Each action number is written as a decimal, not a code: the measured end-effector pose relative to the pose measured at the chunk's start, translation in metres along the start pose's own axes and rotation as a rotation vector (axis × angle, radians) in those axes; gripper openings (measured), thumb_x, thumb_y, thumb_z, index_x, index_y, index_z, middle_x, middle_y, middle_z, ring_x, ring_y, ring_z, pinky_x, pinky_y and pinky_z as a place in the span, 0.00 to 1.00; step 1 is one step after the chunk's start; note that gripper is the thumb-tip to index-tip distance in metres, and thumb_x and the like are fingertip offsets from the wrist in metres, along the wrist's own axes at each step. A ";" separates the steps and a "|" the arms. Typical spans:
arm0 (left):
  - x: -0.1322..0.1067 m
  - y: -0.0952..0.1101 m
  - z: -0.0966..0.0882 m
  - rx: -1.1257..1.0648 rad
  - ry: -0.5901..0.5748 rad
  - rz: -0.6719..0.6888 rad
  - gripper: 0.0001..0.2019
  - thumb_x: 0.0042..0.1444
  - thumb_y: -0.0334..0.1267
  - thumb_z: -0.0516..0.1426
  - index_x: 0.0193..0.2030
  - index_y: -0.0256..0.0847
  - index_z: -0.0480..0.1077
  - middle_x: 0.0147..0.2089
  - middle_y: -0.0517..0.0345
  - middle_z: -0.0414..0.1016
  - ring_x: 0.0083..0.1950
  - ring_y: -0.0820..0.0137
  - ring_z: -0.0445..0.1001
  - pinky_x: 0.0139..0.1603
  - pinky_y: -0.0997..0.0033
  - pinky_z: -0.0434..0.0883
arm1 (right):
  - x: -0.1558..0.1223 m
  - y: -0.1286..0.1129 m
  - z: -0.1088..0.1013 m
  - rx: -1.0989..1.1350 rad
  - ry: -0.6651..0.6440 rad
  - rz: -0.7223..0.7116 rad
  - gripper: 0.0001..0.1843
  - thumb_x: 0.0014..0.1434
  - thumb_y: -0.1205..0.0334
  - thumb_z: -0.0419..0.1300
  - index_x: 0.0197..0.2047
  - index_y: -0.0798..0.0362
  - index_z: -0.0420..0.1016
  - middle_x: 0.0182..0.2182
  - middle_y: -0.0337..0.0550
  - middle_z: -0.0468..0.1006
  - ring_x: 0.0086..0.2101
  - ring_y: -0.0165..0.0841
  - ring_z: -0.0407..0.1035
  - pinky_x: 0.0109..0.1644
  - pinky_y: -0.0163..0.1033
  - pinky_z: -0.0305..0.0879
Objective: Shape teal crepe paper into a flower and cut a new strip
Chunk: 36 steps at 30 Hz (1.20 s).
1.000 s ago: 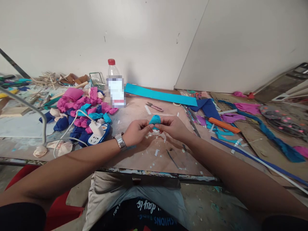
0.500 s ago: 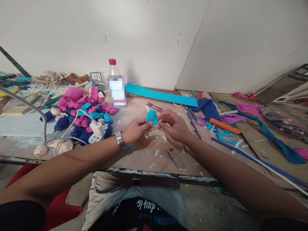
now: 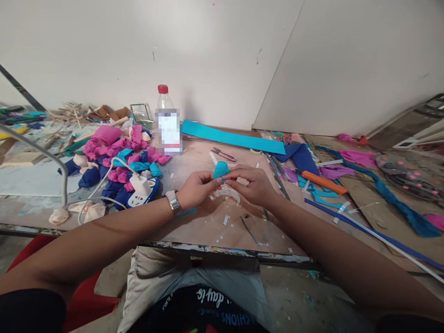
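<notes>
Over the middle of the table, a small turquoise piece of crepe paper [image 3: 220, 169], gathered into a rounded bud shape, is held between both hands. My left hand [image 3: 199, 188] is closed on its lower left edge, thumb in front. From the right, my right hand [image 3: 251, 185] pinches its lower right side with thumb and fingers. The fingertips partly cover the paper's lower end. Just beyond it lie small pink-handled thread snips [image 3: 224, 154]. On the tabletop below the hands is a whitish smear of dried glue [image 3: 231, 194].
At left sits a heap of pink, blue and turquoise paper buds [image 3: 114, 152], beside a power strip [image 3: 138, 196] with a white cable. Behind stand a red-capped bottle [image 3: 165, 99] and a long turquoise strip [image 3: 236, 137]. An orange utility knife [image 3: 322, 182] lies right among paper scraps.
My right hand has moved left and closed on the paper; before, its fingers were loosely apart beside it. The squarish, flatter piece now looks rounded and gathered.
</notes>
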<state>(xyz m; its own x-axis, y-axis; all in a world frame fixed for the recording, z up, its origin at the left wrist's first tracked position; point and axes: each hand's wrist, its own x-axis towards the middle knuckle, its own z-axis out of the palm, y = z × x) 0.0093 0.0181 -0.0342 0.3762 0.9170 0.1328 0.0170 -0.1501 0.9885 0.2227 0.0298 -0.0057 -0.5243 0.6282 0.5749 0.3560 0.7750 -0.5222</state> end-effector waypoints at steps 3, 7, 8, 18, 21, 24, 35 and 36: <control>0.000 -0.003 -0.001 0.075 0.005 0.010 0.24 0.59 0.59 0.61 0.33 0.35 0.75 0.28 0.58 0.72 0.30 0.73 0.65 0.32 0.72 0.60 | 0.000 0.000 0.000 0.007 0.007 0.039 0.06 0.65 0.59 0.66 0.40 0.50 0.85 0.37 0.45 0.86 0.36 0.35 0.79 0.42 0.39 0.74; -0.001 -0.004 -0.002 0.133 0.009 0.049 0.23 0.61 0.57 0.60 0.34 0.35 0.77 0.28 0.58 0.73 0.30 0.73 0.65 0.32 0.72 0.61 | -0.001 -0.001 0.001 0.004 0.011 0.089 0.07 0.65 0.58 0.66 0.39 0.51 0.84 0.36 0.45 0.86 0.35 0.35 0.79 0.39 0.39 0.72; -0.002 -0.004 -0.001 0.143 0.011 0.058 0.23 0.62 0.57 0.60 0.34 0.35 0.77 0.28 0.58 0.72 0.29 0.73 0.64 0.32 0.73 0.60 | -0.001 -0.001 0.002 0.000 0.015 0.098 0.07 0.65 0.58 0.66 0.38 0.50 0.84 0.35 0.44 0.86 0.34 0.35 0.79 0.39 0.39 0.72; -0.006 0.001 0.000 0.244 0.006 0.123 0.22 0.65 0.55 0.57 0.36 0.36 0.77 0.30 0.57 0.74 0.32 0.71 0.67 0.36 0.70 0.64 | -0.004 -0.004 0.005 0.003 0.087 0.190 0.06 0.61 0.57 0.69 0.34 0.50 0.81 0.29 0.40 0.83 0.28 0.32 0.74 0.35 0.37 0.68; -0.007 0.000 0.001 0.242 0.003 0.121 0.21 0.66 0.53 0.56 0.37 0.36 0.77 0.32 0.56 0.75 0.33 0.70 0.68 0.38 0.70 0.64 | -0.004 -0.004 0.006 0.050 0.112 0.229 0.10 0.59 0.56 0.71 0.32 0.50 0.76 0.26 0.38 0.78 0.28 0.31 0.71 0.34 0.37 0.66; -0.008 0.000 0.002 0.237 -0.014 0.122 0.18 0.66 0.51 0.57 0.39 0.35 0.76 0.33 0.57 0.75 0.33 0.71 0.68 0.38 0.70 0.64 | -0.004 -0.005 0.007 0.159 0.127 0.271 0.16 0.56 0.52 0.72 0.32 0.50 0.70 0.27 0.36 0.75 0.29 0.31 0.70 0.34 0.37 0.65; -0.008 0.005 0.003 0.299 -0.020 0.136 0.16 0.62 0.47 0.58 0.29 0.37 0.69 0.26 0.64 0.63 0.30 0.74 0.58 0.33 0.71 0.58 | -0.005 -0.003 0.015 0.641 -0.016 0.466 0.35 0.54 0.51 0.75 0.57 0.45 0.61 0.33 0.36 0.80 0.33 0.33 0.75 0.38 0.38 0.70; -0.009 0.005 0.003 0.316 -0.027 0.135 0.16 0.62 0.46 0.58 0.28 0.38 0.68 0.25 0.64 0.62 0.30 0.74 0.58 0.33 0.71 0.58 | -0.005 -0.003 0.015 0.651 -0.052 0.474 0.38 0.54 0.51 0.74 0.61 0.45 0.59 0.34 0.37 0.81 0.34 0.34 0.75 0.39 0.38 0.71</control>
<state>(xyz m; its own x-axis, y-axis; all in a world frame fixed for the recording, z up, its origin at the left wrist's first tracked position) 0.0088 0.0084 -0.0304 0.4185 0.8718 0.2545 0.2498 -0.3799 0.8906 0.2128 0.0232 -0.0162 -0.4715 0.8636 0.1788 0.0361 0.2215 -0.9745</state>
